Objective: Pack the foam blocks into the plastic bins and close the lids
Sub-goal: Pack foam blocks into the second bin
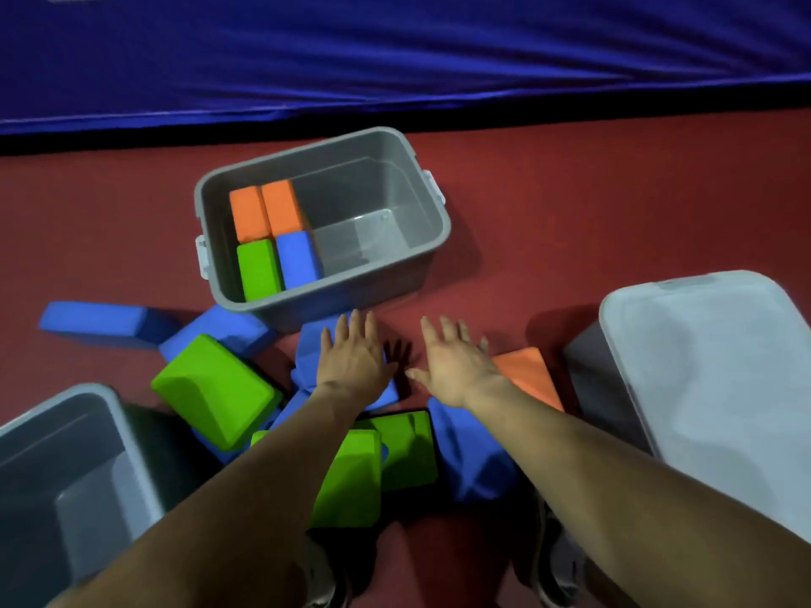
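Observation:
An open grey bin (434, 221) stands on the red floor ahead, holding two orange blocks (267, 210), a green block (259, 269) and a blue block (299, 258) at its left end. Loose blue and green foam blocks (215, 390) lie piled in front of it, with an orange block (529, 375) to the right. My left hand (353, 355) is spread flat over a blue block (309, 344). My right hand (456, 366) hovers with straight fingers above the floor, beside the orange block. Neither hand holds anything.
A second open grey bin (87, 458) stands at the lower left. A closed bin with a pale lid (719, 383) is at the right. A blue padded mat (395, 54) runs across the far side. My shoes (553, 568) show at the bottom.

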{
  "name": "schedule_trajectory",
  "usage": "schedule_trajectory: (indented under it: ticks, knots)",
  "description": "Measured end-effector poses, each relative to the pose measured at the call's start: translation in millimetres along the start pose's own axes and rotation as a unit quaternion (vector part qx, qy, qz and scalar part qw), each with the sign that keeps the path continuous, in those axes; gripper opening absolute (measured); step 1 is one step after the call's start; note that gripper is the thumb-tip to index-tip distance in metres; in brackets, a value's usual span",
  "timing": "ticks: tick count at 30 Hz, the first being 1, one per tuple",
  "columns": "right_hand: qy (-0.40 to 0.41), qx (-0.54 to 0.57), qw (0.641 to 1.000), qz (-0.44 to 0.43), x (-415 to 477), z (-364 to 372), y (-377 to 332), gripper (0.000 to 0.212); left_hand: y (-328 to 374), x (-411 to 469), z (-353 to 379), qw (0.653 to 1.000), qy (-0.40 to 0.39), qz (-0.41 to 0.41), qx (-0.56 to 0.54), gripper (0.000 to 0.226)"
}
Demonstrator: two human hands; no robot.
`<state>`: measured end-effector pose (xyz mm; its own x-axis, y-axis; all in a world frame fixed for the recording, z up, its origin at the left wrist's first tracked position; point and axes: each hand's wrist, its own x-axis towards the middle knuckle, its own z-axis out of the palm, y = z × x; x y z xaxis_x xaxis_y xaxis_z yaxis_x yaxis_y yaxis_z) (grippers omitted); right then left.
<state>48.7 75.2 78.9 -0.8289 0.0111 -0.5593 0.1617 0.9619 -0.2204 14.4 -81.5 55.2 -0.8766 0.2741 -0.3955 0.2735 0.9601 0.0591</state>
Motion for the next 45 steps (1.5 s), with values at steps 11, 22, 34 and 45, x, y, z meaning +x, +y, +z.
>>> schedule_trajectory:
  ticks: [11, 22, 34, 45]
  knots:
    - [-0.056, 0.045, 0.997, -0.006, 119, 98, 1, 0.086, -55, 79, 89, 0.994, -0.103, -0.027, 0.038, 0.109]
    - [-0.102, 0.166, 0.973, 0.123, 222, 197, -19, 0.058, -110, 116, 163, 0.999, 0.023, 0.047, -0.005, 0.113]
    - [-0.058, 0.348, 0.912, 0.208, 221, 245, -23, 0.077, -104, 115, 136, 0.999, -0.021, 0.014, -0.044, 0.1]
    - [-0.002, 0.298, 0.93, 0.217, 92, 84, -31, 0.09, -61, 49, 14, 0.979, -0.023, -0.085, -0.184, 0.092]
